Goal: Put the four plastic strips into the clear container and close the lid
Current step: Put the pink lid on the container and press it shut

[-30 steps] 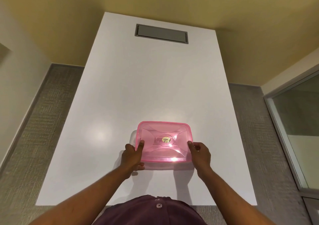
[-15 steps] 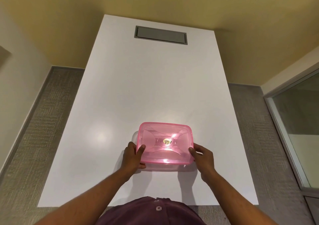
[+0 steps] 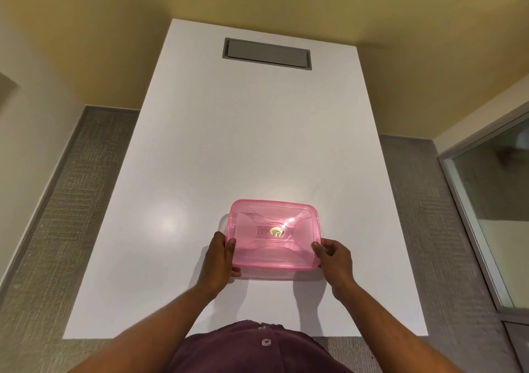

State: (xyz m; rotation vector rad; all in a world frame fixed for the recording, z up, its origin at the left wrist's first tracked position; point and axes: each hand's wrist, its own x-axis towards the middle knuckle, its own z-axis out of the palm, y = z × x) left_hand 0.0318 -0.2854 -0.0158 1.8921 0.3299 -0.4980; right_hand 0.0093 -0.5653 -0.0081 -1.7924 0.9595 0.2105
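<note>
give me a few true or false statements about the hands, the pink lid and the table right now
1. Both hands, left hand and right hand, grip the pink lid. True.
2. The lid lies by the table's far edge. False: it is near the person's end of the white table.
3. Four plastic strips lie loose on the table. False: none show there.
4. A grey recessed panel sits at the table's far end. True.
</note>
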